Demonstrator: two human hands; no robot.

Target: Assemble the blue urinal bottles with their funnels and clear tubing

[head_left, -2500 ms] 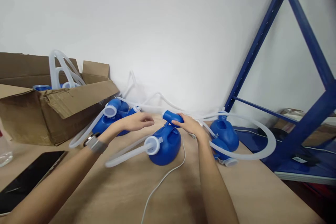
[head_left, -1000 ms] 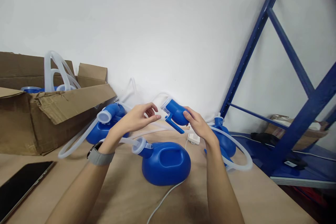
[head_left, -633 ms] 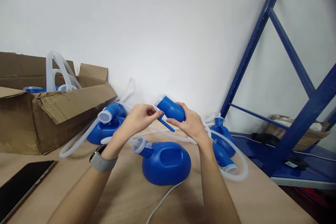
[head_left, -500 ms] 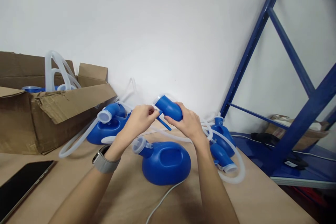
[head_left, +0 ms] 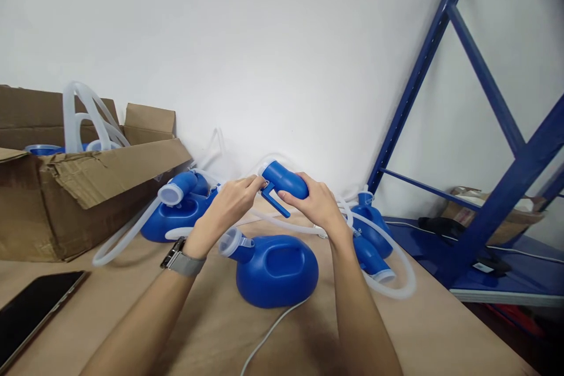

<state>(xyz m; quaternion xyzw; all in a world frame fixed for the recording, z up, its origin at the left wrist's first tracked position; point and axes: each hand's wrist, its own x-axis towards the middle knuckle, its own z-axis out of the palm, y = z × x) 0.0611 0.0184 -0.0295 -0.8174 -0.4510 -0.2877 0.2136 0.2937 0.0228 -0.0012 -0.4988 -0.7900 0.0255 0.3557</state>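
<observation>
Lifted off the jug (head_left: 277,270), blue spout (head_left: 284,183) sits gripped in my right hand (head_left: 316,207), left hand (head_left: 231,207) pinching its rim; I'd say a slip drops it.

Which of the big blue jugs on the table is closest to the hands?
The blue jug lying just below both hands, neck pointing left. The jug by the box and the jugs near the rack sit farther away.

Open cardboard box (head_left: 66,200) at left, clear tubing (head_left: 83,123) looping out. Dark phone (head_left: 35,311) lying flat on brown table (head_left: 440,335). Blue shelving frame (head_left: 506,188) at right, white wall behind.
</observation>
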